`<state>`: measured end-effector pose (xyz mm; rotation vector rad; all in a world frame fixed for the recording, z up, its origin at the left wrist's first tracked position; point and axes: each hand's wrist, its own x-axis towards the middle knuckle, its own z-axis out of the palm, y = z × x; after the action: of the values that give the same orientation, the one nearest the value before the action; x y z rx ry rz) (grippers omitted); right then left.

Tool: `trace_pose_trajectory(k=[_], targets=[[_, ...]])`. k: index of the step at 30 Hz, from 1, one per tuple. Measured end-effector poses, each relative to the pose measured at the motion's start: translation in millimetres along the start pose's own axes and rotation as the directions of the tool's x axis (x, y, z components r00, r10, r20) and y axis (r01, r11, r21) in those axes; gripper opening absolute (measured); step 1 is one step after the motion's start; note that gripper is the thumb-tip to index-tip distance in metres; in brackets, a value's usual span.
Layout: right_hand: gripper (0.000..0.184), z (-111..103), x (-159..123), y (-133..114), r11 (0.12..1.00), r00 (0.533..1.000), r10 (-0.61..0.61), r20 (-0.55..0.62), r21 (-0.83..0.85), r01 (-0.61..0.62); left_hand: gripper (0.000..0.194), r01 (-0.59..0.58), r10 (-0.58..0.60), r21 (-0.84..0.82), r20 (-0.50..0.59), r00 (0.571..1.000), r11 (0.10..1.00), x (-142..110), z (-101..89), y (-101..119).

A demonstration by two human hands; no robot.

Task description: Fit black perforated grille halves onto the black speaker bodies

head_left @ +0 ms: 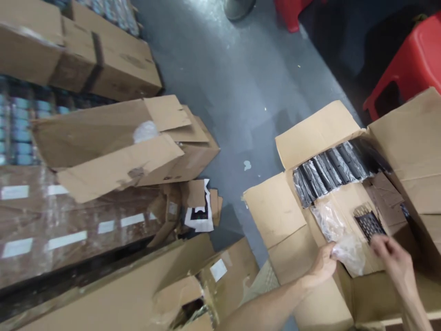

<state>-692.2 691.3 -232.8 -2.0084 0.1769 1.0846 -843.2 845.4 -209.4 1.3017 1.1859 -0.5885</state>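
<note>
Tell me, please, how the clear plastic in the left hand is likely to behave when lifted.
The clear plastic will probably be floppy, since it looks crumpled and sags away from the left hand. It is likely light for its size, as it looks thin and see-through. Its pale glints suggest a smooth surface that may be somewhat slippery.

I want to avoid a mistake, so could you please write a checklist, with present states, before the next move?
1. Brown cardboard box is open: ok, flaps folded outward.
2. Left hand grips thin clear plastic film: ok.
3. Right hand holds black perforated piece: cannot tell, blurred.
4. Dark plastic-wrapped pieces lie in a row: ok.
5. Tan cardboard surface inside uncovered: not ok, film covers part.
</note>
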Motion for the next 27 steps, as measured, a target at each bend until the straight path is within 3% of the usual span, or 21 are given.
trace_pose_trajectory(k=[2,5,7,10,13,16,19,21,23,25,26,27], targets=[[0.055,-0.4,68.1,-56.0,0.970,0.951,-0.222,-0.217,-0.147,0.193,0.017,-0.098,0.106,0.163,-0.038,0.994,0.982,3.1,-23.6,4.8],[0.046,20.6,158.2,-138.6,0.903,0.881,-0.414,-0.228,-0.225,0.366,0.019,-0.102,0.101,0.265,0.019,0.995,0.959,-0.1,-49.3,12.8],[0.043,41.0,203.4,-177.3,0.868,0.848,-0.479,-0.226,-0.265,0.419,0.015,-0.089,0.078,0.248,0.052,0.996,0.965,-4.8,-58.9,16.6],[0.046,63.7,245.1,-201.4,0.877,0.849,-0.451,-0.274,-0.313,0.365,0.014,-0.066,0.058,0.194,0.050,0.997,0.979,-10.5,-66.2,18.3],[0.047,68.0,255.5,-193.7,0.902,0.848,-0.390,-0.359,-0.333,0.274,0.017,-0.027,0.023,0.136,0.035,0.999,0.990,-12.6,-70.4,15.0],[0.046,54.9,232.0,-168.1,0.917,0.808,-0.363,-0.465,-0.334,0.220,0.018,-0.032,0.029,0.074,0.048,0.998,0.997,-10.6,-71.7,9.8],[0.045,32.1,170.4,-129.3,0.917,0.754,-0.377,-0.539,-0.331,0.222,0.031,0.023,-0.009,-0.138,0.096,0.995,0.990,-0.5,-65.6,10.5],[0.045,19.5,110.8,-96.9,0.913,0.737,-0.393,-0.550,-0.328,0.242,0.049,0.183,-0.113,-0.375,0.200,0.973,0.909,11.7,-54.9,18.4],[0.045,14.1,44.6,-63.1,0.898,0.733,-0.429,-0.528,-0.337,0.283,0.064,0.384,-0.169,-0.539,0.405,0.899,0.749,26.8,-38.4,32.0],[0.045,15.6,-15.6,-34.9,0.901,0.832,-0.417,-0.366,-0.282,0.328,0.069,0.536,-0.146,-0.566,0.590,0.794,0.627,42.0,-17.6,46.6],[0.044,17.4,-38.8,-25.3,0.913,0.898,-0.389,-0.207,-0.221,0.344,0.066,0.570,-0.146,-0.550,0.629,0.763,0.610,48.8,-6.9,52.5],[0.043,18.8,-55.2,-19.8,0.918,0.931,-0.365,-0.006,-0.169,0.358,0.058,0.572,-0.168,-0.539,0.621,0.766,0.618,54.7,3.0,56.5]])
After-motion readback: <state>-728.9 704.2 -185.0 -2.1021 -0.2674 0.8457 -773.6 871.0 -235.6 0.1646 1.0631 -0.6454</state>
